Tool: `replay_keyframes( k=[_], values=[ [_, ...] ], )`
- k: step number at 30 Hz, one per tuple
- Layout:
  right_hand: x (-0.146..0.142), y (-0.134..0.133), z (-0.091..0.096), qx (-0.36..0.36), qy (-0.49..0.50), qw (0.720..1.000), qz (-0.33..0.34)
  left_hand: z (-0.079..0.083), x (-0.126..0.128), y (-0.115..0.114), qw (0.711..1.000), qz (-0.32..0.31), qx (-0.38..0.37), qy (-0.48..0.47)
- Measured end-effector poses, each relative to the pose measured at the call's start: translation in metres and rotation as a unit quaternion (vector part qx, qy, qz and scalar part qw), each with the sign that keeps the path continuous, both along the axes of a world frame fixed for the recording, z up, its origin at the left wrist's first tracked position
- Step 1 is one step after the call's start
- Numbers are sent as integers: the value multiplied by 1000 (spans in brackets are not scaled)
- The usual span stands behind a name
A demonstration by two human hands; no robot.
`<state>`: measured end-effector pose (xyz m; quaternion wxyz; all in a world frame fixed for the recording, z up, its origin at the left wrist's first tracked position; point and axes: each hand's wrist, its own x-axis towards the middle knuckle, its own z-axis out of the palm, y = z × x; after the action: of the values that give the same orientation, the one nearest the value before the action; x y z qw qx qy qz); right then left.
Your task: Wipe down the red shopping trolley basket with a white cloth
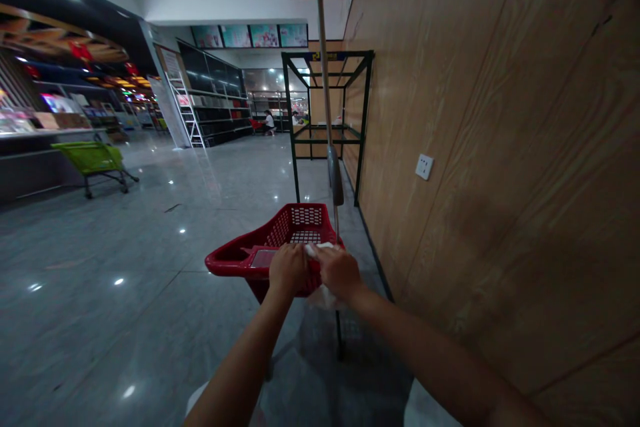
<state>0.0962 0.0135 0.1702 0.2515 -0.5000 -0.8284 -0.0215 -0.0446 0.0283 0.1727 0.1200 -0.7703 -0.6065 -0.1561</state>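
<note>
A red plastic shopping cart (240, 259) with a perforated basket stands just in front of me. My left hand (289, 268) is closed over its handle, right of a grey panel (263, 258) set in the handle. Close beside it, my right hand (341, 272) is closed on a thin white cloth or tissue (325, 297) at the handle's right end. Part of the white piece shows between my hands and some hangs below. A long metal pole (324, 47) with a grey oval piece (335, 175) rises by the cart's right side; my right hand hides its lower portion.
A wood-panelled wall (475, 147) with a socket (424, 166) runs along my right. Ahead stands a dark metal frame rack (295, 173). A green cart (93, 157) is at the left, by a counter. Farther back are a white ladder (190, 120), shelves (220, 100) and a crouching person (270, 122).
</note>
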Motion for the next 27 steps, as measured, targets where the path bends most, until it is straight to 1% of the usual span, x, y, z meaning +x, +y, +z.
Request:
replay_keyframes(
  k=[2, 3, 4, 5, 8, 9, 10, 11, 14, 16, 17, 19, 20, 22, 24, 25, 27],
  values=[
    [8, 6, 2, -16, 5, 997, -70, 1, 5, -2, 1000, 9, 3, 8],
    [10, 7, 2, -17, 12, 996, -83, 2, 7, -2, 1000, 16, 4, 9],
    [12, 6, 2, -12, 22, 997, -73, 3, 8, -3, 1000, 21, 3, 8],
    [12, 5, 1, -1, 34, 999, -42, 3, 9, -4, 1000, 22, 2, 5],
    [13, -1, -3, 29, 59, 994, 82, 4, 9, -4, 1000, 12, -2, -7],
    [14, -1, -4, 28, 58, 992, 109, 4, 9, -4, 1000, 10, -2, -8],
    [17, -1, -5, 25, 50, 991, 121, 3, 9, -4, 1000, 10, 0, -7],
    [20, 1, -4, 22, 38, 992, 119, 3, 9, -4, 1000, 12, 3, -6],
    [31, 12, -4, 14, 12, 996, 85, 3, 12, -5, 1000, 20, 10, -6],
    [36, 19, -5, -7, 10, 996, 90, 5, 9, -6, 1000, 7, 2, -11],
    [39, 22, -7, -21, 12, 995, 101, 7, 4, -5, 1000, -6, -5, -17],
    [44, 25, -10, -42, 17, 992, 115, 12, -13, -4, 999, -29, -19, -32],
    [45, 26, -11, -46, 19, 992, 114, 14, -25, -2, 999, -17, -21, -40],
    [45, 24, -13, -44, 26, 993, 110, 17, -50, 1, 997, 45, -38, -43],
    [34, 21, -14, -35, 43, 991, 121, 18, -67, 4, 992, 85, -83, -51],
    [25, 20, -15, -28, 57, 989, 136, 17, -71, 5, 991, 88, -89, -51],
    [0, 18, -15, -13, 88, 981, 172, 15, -72, 5, 990, 94, -92, -51]
  ],
)
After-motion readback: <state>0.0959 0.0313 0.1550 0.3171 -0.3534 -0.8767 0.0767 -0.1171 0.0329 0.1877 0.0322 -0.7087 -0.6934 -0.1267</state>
